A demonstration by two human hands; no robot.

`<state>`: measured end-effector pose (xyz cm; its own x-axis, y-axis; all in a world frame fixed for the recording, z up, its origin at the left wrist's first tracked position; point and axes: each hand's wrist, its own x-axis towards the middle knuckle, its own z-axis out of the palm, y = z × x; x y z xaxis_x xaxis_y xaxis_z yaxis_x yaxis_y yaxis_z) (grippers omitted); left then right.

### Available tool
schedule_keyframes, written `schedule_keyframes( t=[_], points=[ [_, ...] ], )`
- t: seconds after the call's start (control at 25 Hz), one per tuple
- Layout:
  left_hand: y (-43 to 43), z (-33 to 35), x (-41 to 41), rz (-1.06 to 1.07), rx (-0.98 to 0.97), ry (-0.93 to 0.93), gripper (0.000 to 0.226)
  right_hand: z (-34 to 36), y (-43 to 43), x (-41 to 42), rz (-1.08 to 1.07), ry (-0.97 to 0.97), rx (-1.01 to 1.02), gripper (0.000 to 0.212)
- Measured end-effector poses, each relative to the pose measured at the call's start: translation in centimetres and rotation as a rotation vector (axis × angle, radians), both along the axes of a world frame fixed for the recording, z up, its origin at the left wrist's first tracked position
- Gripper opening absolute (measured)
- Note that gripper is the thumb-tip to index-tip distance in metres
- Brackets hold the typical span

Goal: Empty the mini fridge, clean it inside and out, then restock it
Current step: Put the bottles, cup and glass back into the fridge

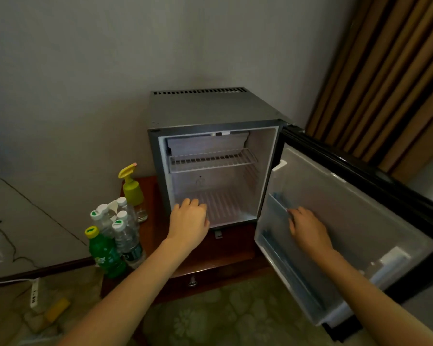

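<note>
Left hand [189,217] at fridge [210,109] floor; right hand [308,227] on door shelf [278,204].

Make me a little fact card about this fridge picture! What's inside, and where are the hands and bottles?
fridge: door open, no drinks inside, wire shelf in place
left hand: at the fridge floor's front edge
right hand: touching the door's shelf rail
bottles: standing on the wooden cabinet, left of fridge
spray bottle: behind the bottles
</note>
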<state>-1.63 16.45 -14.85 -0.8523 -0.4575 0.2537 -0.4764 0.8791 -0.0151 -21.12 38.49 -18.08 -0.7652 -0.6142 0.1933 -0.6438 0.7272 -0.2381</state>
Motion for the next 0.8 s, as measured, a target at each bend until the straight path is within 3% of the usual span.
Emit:
schedule_keyframes(
  t=[0.2, 0.44, 0.6, 0.8],
  points=[
    [0.7, -5.5, -5.9, -0.017, -0.028, 0.06, 0.025, -1.1, 1.9, -2.4, 0.104, 0.078, 0.005, 0.033],
    [1.9, -11.7, -12.0, -0.059, -0.109, 0.186, 0.024, -1.3, 3.9, -4.3, 0.104, 0.341, -0.002, 0.02],
    [2.7, -16.8, -11.5, 0.006, -0.117, 0.239, 0.022, -2.4, 4.8, -5.6, 0.147, 0.502, 0.026, 0.025],
    [5.9, -18.7, -8.2, 0.127, -0.113, 0.285, 0.025, -2.7, 6.1, -8.7, 0.242, 0.508, -0.003, 0.025]
  ],
)
